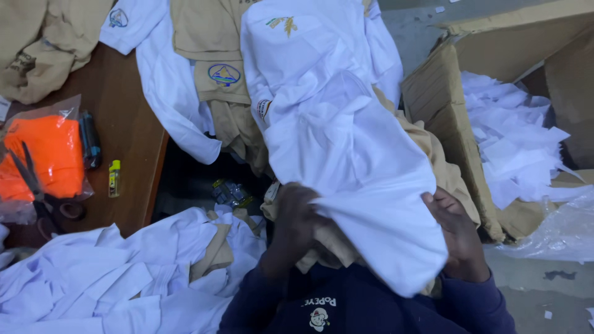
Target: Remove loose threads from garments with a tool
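While white shirts cover the worktop (124,124), left hand (297,216) & right hand (455,232) grip a white garment (359,167), fingers closed on fabric, beside a cardboard box (445,111).

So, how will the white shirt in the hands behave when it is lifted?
The white shirt is probably floppy: it sags in folds over both hands, left and right. It looks light and thin. It may slide, since it drapes loosely over tan cloth.

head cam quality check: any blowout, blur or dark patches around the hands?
Head view: the white shirt is near blown out, folds faint; left hand and right hand are dim and soft under it; the gap beside the wooden table is almost black; the cardboard box is evenly lit.
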